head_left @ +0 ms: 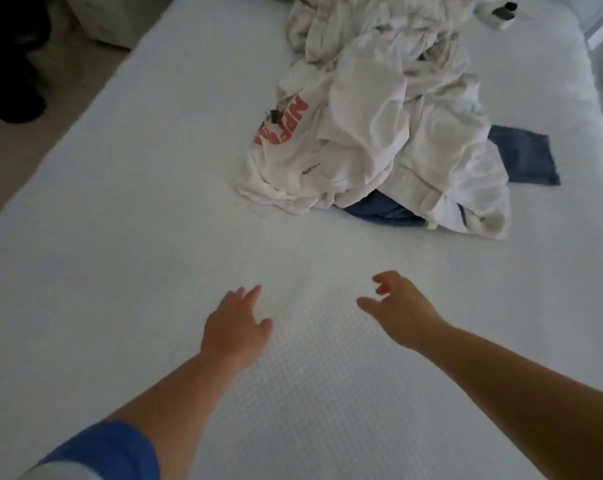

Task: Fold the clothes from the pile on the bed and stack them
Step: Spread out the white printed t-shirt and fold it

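A heap of mostly white clothes (390, 126) lies on the white bed (137, 237), towards its far right. A white shirt with red letters (286, 133) drapes over the heap's left side. Blue denim (525, 157) pokes out at the right and under the front edge. My left hand (236, 329) and my right hand (400, 306) both reach forward over the bare mattress, short of the heap. Their fingers are loosely spread and hold nothing.
A small dark and white object (501, 13) lies at the bed's far right corner. Dark things (9, 81) stand on the floor beyond the bed's left edge. A small dark clip (276, 116) sits on the lettered shirt.
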The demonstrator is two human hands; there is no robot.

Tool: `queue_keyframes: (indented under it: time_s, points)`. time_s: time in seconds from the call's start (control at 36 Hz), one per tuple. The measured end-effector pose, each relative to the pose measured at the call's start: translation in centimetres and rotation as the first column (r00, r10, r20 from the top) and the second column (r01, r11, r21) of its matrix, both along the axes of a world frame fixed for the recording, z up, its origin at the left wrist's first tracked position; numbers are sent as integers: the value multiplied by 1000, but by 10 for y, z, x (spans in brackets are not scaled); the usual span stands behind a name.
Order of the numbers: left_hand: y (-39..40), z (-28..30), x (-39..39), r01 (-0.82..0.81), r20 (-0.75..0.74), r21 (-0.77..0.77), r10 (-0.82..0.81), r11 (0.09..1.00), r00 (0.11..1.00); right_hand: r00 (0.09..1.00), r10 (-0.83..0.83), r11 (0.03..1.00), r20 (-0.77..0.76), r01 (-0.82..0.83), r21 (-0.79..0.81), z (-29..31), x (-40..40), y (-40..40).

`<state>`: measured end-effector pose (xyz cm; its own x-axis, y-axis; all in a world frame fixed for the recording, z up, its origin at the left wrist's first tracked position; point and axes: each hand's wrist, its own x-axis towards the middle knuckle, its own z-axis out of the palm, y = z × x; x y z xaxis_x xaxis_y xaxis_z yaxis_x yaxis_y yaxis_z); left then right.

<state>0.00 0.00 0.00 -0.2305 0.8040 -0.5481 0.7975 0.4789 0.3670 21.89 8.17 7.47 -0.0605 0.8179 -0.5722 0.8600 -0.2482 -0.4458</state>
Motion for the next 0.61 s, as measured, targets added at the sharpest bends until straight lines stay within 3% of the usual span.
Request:
queue_keyframes:
  time_s: [0.08, 0.14, 0.22, 0.36, 0.61]
  points:
    - [11, -49, -5, 90, -128, -76, -100, 993, 987, 996, -73, 968, -41, 81, 237, -16, -20, 66]
    - [4, -76, -3, 106, -156, -58, -113, 993, 981, 989, -134, 875, -63, 148, 462, -13, -35, 113]
    - [-10, -109, -2, 96, -188, 11, -92, 995, 978, 988, -148, 751, -34, 135, 646, -15, -49, 166]
    - [-5, -128, -5, 98, -181, 6, -95, 995, 979, 989, -85, 766, 123, -14, 643, -38, -57, 197]
    - [2, -121, -11, 111, -84, -74, -117, 991, 990, 999, -21, 806, -49, 46, 590, -64, -58, 104]
